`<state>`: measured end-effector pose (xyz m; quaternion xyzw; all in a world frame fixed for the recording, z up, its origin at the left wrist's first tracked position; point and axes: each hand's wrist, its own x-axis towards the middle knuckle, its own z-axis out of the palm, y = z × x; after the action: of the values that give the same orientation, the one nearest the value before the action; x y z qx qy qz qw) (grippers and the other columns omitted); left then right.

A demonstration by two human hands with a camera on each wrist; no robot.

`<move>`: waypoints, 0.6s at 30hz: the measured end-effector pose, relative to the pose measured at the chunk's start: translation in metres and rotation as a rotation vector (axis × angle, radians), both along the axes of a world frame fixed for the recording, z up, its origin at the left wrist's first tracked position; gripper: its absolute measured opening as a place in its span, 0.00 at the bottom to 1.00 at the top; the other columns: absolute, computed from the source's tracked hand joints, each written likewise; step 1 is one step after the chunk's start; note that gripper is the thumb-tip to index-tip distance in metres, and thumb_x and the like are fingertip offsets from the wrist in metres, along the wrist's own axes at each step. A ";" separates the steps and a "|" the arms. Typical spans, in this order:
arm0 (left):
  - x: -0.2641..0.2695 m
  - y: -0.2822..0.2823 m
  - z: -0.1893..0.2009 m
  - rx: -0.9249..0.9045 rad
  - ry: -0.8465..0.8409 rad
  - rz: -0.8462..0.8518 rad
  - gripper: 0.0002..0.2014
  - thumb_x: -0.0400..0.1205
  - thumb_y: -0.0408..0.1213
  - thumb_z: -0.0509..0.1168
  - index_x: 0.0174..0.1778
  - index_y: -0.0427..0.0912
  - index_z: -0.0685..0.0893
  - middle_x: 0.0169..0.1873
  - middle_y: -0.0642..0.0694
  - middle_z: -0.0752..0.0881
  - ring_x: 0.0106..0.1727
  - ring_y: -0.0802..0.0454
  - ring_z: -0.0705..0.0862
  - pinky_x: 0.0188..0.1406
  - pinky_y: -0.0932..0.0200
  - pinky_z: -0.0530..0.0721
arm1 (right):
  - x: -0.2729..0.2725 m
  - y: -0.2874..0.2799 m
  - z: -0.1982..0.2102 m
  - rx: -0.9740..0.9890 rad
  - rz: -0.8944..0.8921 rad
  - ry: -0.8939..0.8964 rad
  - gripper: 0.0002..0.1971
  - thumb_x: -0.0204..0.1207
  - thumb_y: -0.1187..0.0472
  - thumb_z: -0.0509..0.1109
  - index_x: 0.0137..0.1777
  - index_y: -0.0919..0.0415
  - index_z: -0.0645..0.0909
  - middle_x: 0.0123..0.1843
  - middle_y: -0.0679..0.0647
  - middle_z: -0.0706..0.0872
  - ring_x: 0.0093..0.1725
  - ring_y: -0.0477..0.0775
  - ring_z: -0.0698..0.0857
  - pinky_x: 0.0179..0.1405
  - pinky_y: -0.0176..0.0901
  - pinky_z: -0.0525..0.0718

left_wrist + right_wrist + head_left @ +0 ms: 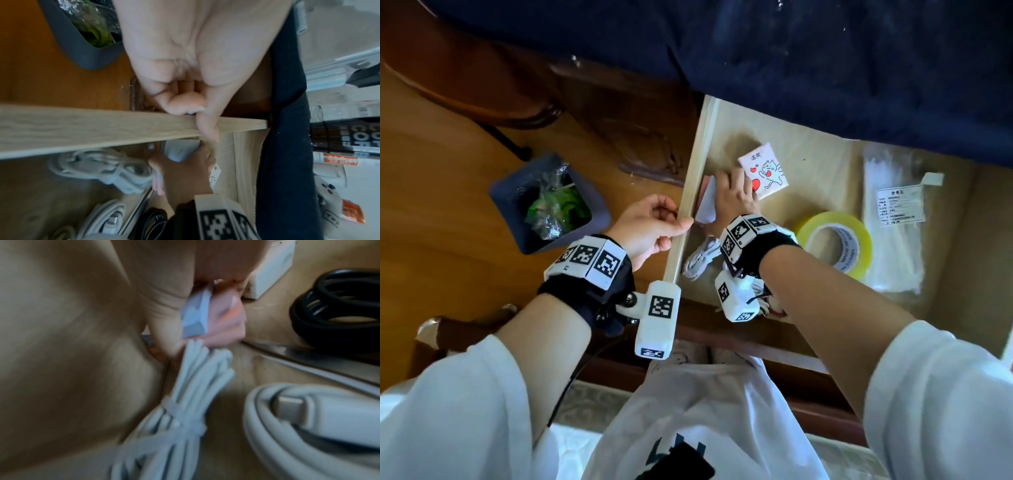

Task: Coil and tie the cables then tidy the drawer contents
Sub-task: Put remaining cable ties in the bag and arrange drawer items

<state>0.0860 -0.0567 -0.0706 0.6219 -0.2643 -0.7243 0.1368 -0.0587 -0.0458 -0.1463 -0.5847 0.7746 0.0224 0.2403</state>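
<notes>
On the far left a grey bin (544,202) sits on the brown wooden floor (441,164), and it has green and shiny wrappers inside. Next to it, the left hand (650,226) holds the top edge of the drawer's left wall (693,192); the thumb lies across the light wood and the other fingers are curled on the outer side. Just past that wall, inside the open drawer (825,161), the right hand (734,192) pinches a small stack of flat things, a white card (705,205) with a pink card (224,324) against it, standing close to the wall. The hand covers one corner of a square pad (765,171) with a cartoon cat and red hearts on it. Below the hand, by the near left corner of the drawer, lies a white cable bundle (185,410), coiled and tied round its middle with a white zip tie (180,421). Beside it in the right wrist view lie a thicker white cable (287,426) in a loop and a black coiled cable (333,305), which sits farther off. Farther right on the drawer floor is a roll of clear tape (832,240), lying flat. Just right of the tape lies a clear bag of white zip ties (893,222) with a paper label. A dark blue cloth (825,61) hangs over the back of the drawer.
</notes>
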 end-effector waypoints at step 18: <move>-0.032 -0.007 0.048 -0.186 0.007 -0.073 0.11 0.80 0.24 0.64 0.37 0.44 0.73 0.27 0.50 0.74 0.21 0.61 0.72 0.16 0.70 0.66 | -0.078 0.036 0.054 -0.165 -0.292 -0.239 0.39 0.65 0.60 0.75 0.76 0.54 0.65 0.75 0.57 0.62 0.72 0.60 0.64 0.72 0.48 0.62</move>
<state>0.0544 -0.0639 -0.0222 0.5940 -0.3524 -0.7034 0.1684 -0.1365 -0.0103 -0.0919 -0.4823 0.8163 -0.1456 0.2826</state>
